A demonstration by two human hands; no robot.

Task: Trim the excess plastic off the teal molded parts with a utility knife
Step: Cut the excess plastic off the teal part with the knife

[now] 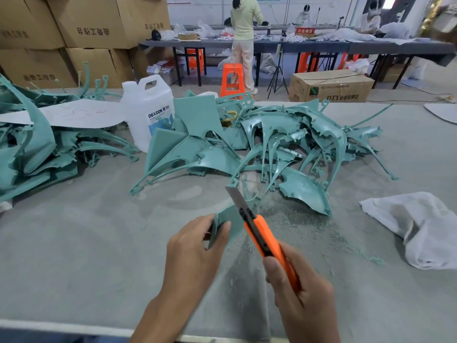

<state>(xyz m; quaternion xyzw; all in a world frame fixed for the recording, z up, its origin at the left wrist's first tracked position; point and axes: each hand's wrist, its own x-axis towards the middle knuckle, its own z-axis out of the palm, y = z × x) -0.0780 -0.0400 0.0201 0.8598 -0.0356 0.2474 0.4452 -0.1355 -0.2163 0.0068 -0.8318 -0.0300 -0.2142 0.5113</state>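
Note:
My left hand (195,256) grips a small flat teal molded part (228,222) just above the grey table. My right hand (301,293) holds an orange utility knife (267,241) by its handle. The knife's blade (236,199) is extended and points up and away, lying along the part's right edge. A heap of teal molded parts (272,144) lies behind the hands. A second heap of teal parts (37,149) sits at the left. Teal shavings (296,219) are scattered on the table around the hands.
A white plastic jug (148,107) stands between the two heaps, and a white sheet (81,113) lies over the left heap. A white cloth (425,226) lies at the right. The table's near edge (74,329) runs below my arms. Cardboard boxes (81,33), orange stools and people stand beyond.

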